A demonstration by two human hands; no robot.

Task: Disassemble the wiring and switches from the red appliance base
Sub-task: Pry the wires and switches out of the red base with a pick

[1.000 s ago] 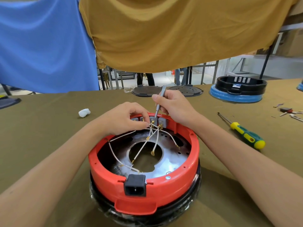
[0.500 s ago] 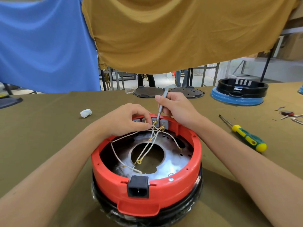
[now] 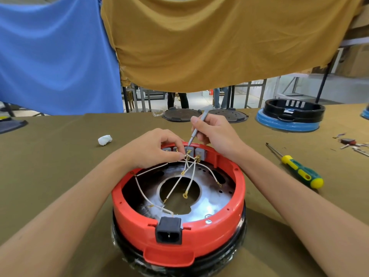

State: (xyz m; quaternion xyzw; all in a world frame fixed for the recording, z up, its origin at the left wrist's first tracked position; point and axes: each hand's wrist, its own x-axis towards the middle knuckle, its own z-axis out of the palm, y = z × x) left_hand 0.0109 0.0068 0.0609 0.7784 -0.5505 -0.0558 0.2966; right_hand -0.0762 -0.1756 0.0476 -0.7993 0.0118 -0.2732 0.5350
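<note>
Olive-covered counter [image 3: 50,166] bearing a yellow-and-green screwdriver [image 3: 299,171], a crumpled white wad [image 3: 105,140], two dark perforated discs [image 3: 180,114] (far edge) and a black ring on a blue base [image 3: 289,114]; blue cloth [image 3: 50,56] and mustard cloth [image 3: 209,43] hang behind.

Base [image 3: 179,236] is set on table [image 3: 50,166] at centre front, w/ socket [image 3: 169,232] on its near rim, switches [image 3: 189,151] on its far rim and wires [image 3: 187,176] strung inside btwn them. Left hand [image 3: 153,150] is placed at far rim on the wires, right hand [image 3: 217,134] just beside it on the right, w/ tool [image 3: 196,129] pointed down at the switches. Wad [image 3: 104,140] is seen left of base, screwdriver [image 3: 297,168] right, lids [image 3: 182,114] behind at far edge, housing [image 3: 291,114] far right.
</note>
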